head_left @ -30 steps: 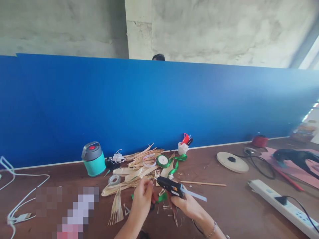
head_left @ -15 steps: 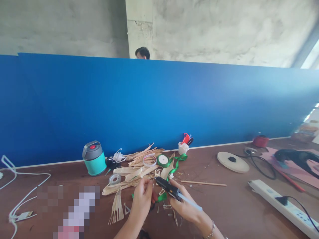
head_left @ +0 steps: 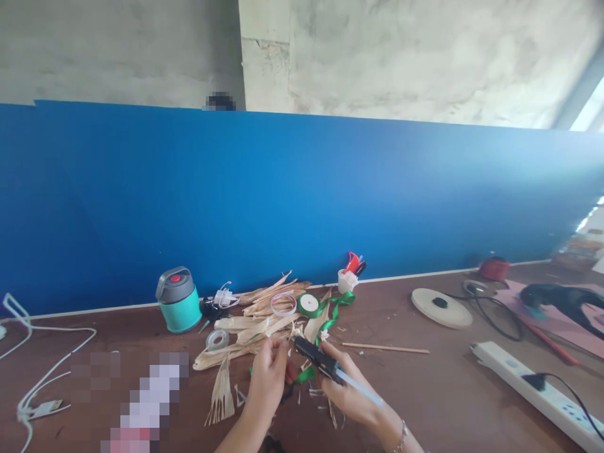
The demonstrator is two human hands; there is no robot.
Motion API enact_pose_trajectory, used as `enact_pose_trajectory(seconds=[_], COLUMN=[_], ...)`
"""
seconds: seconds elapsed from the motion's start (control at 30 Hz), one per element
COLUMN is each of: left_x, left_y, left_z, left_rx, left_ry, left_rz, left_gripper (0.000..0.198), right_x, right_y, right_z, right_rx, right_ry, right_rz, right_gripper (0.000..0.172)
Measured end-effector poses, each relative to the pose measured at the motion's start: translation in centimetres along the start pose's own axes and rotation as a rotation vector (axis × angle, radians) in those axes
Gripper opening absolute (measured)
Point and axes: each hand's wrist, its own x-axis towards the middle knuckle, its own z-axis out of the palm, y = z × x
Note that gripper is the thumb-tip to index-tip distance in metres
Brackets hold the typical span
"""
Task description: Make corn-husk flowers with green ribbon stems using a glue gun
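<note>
In my right hand (head_left: 346,380) is a black hot glue gun (head_left: 315,356), with a pale glue stick (head_left: 361,387) poking out of its back end. Its nozzle points up and left, close to the fingertips of my left hand (head_left: 268,372). Those fingers are pinched together; what they hold is hidden or too small to name. Just beyond both hands lies a heap of dry corn husks (head_left: 257,327). A roll of green ribbon (head_left: 309,305) rests on the heap, its loose end trailing right. One shredded husk piece (head_left: 220,395) lies left of my left wrist.
A teal food jar (head_left: 180,308) and a clear tape roll (head_left: 217,340) stand left. Behind is a white cup (head_left: 346,281) with red-handled tools. Rightward are a thin wooden stick (head_left: 385,347), a round cream disc (head_left: 441,308) and a power strip (head_left: 538,390). A blue partition (head_left: 302,195) closes the back.
Both hands and the glue gun stay almost in place. Beyond the partition, a person's head has moved to the left and sits lower.
</note>
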Motion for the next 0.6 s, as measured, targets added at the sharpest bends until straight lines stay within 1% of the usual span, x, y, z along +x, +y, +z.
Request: enact_pose_trajectory(seconds=[0.23,0.37,0.5,0.6], left_x=[-0.1,-0.1,0.1,0.2], left_y=[0.4,0.0,-0.5,-0.5], left_z=[0.1,0.1,0.0,0.0], left_rx=[-0.010,-0.010,-0.004,-0.045], left_ry=[0.002,0.029,0.034,0.027], left_rz=[0.000,0.021,0.041,0.033], left_gripper=[0.047,0.046,0.045,0.045], right_x=[0.0,0.1,0.1,0.1], right_y=[-0.4,-0.9,-1.5,-1.6], right_z=[0.2,0.1,0.0,0.0], right_rx=[-0.029,-0.065,-0.110,-0.138], right_ry=[0.019,-0.032,-0.047,-0.057], right_rz=[-0.040,-0.047,-0.071,-0.093], right_gripper=[0.020,0.012,0.013,0.012])
